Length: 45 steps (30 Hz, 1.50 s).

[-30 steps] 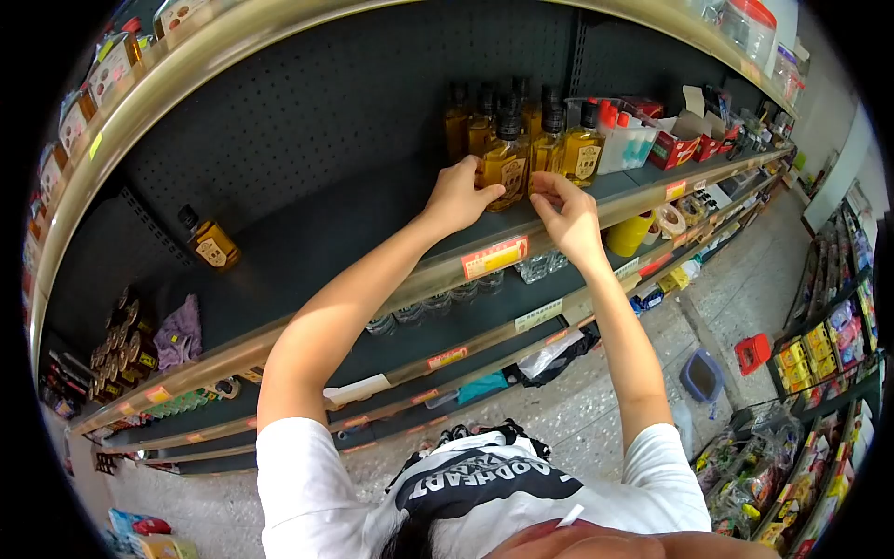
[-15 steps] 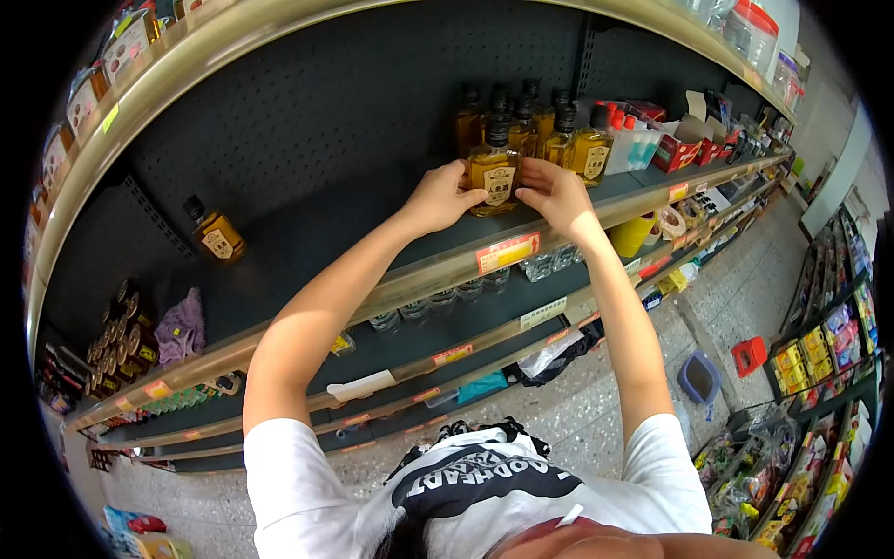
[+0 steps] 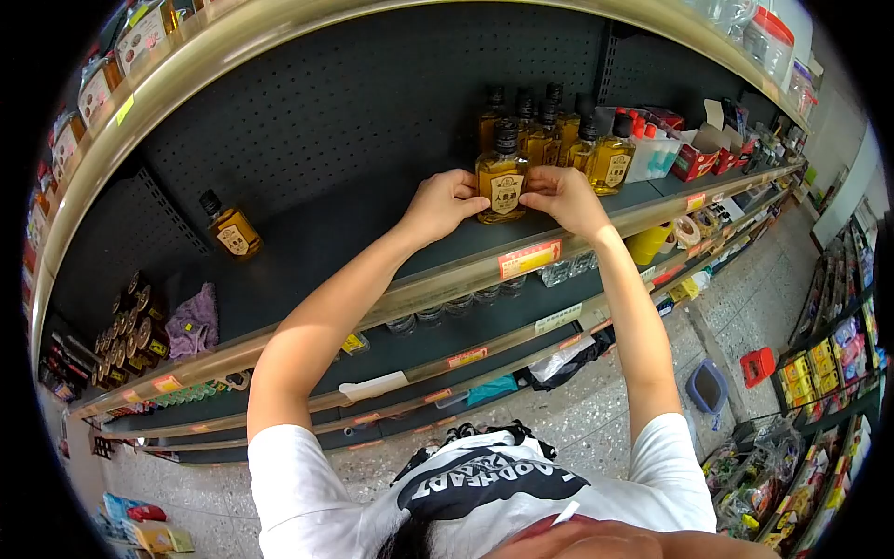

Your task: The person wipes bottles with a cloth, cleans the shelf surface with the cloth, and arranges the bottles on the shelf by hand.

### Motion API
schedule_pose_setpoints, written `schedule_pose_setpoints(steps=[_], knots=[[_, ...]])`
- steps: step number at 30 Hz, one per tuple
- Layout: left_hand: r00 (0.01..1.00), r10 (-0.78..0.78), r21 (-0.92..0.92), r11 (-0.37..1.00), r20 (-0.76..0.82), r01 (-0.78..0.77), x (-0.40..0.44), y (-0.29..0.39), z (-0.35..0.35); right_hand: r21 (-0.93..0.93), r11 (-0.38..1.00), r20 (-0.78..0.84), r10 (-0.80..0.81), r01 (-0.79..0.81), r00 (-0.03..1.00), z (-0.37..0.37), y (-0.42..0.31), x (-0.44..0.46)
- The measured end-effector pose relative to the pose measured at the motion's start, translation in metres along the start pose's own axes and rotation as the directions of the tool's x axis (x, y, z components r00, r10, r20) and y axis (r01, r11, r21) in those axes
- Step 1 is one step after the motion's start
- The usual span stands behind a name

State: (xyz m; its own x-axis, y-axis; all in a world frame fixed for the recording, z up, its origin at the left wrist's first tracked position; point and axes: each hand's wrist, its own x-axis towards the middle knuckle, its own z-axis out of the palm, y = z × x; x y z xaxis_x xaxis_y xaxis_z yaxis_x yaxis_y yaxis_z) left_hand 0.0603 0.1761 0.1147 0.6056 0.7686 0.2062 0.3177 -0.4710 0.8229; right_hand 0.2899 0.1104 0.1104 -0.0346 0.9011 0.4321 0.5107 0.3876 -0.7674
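Observation:
A flat glass bottle of amber liquor [image 3: 502, 181], with a black cap and cream label, stands upright near the shelf's front edge. My left hand [image 3: 447, 204] has its thumb and fingers against one side of it. Against the opposite side are the fingertips of my right hand [image 3: 569, 199], so the bottle is held between both hands. Close behind is a cluster of similar bottles [image 3: 542, 142], partly hidden by the front one. A matching bottle [image 3: 614, 160] stands to the right of my right hand. Another single bottle [image 3: 232, 230] stands far to the left.
A dark shelf [image 3: 326, 228] with a metal front rail carries everything. At its left are a purple cloth [image 3: 195, 321] and several dark jars [image 3: 140, 331]. To the right are a clear plastic bin [image 3: 655, 154] and red boxes [image 3: 697, 156]. An upper shelf edge [image 3: 307, 33] overhangs.
The whole view has shifted slightly, carrying the scene rightward. Against the rear bottles, the held bottle has moved a little left, with both hands staying at its sides.

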Motion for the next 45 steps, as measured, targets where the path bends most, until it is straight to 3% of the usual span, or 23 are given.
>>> schedule_pose_setpoints(steps=[4,10,13,19,25,34,45], knots=[[0.998,0.021,-0.049,0.999,-0.061,-0.024,0.001,-0.007,-0.001,-0.032,0.999,0.023,-0.014,0.015,1.0,0.003,0.003,0.005],[0.999,-0.013,0.03,0.999,-0.044,0.014,-0.01,0.003,-0.014,-0.06,0.997,0.035,-0.044,0.046,0.998,0.01,-0.002,0.011],[0.998,-0.028,0.006,1.0,-0.056,0.029,-0.015,0.0,-0.021,0.018,0.997,0.031,-0.08,0.08,0.996,0.019,-0.009,0.014],[0.99,-0.057,-0.016,0.998,-0.129,0.056,-0.031,-0.01,-0.038,-0.048,0.999,0.13,-0.005,0.012,0.992,0.037,-0.026,0.023],[0.979,-0.111,0.009,0.993,-0.172,0.114,-0.053,-0.006,-0.055,-0.002,1.0,0.176,-0.016,0.016,0.984,0.057,-0.039,0.031],[0.973,-0.112,-0.053,0.993,-0.201,0.104,-0.069,-0.027,-0.073,0.026,0.989,0.173,-0.147,0.145,0.974,0.082,-0.041,0.041],[0.969,-0.158,-0.035,0.987,-0.192,0.154,-0.09,-0.033,-0.084,-0.006,0.993,0.242,-0.116,0.121,0.963,0.102,-0.053,0.041]])
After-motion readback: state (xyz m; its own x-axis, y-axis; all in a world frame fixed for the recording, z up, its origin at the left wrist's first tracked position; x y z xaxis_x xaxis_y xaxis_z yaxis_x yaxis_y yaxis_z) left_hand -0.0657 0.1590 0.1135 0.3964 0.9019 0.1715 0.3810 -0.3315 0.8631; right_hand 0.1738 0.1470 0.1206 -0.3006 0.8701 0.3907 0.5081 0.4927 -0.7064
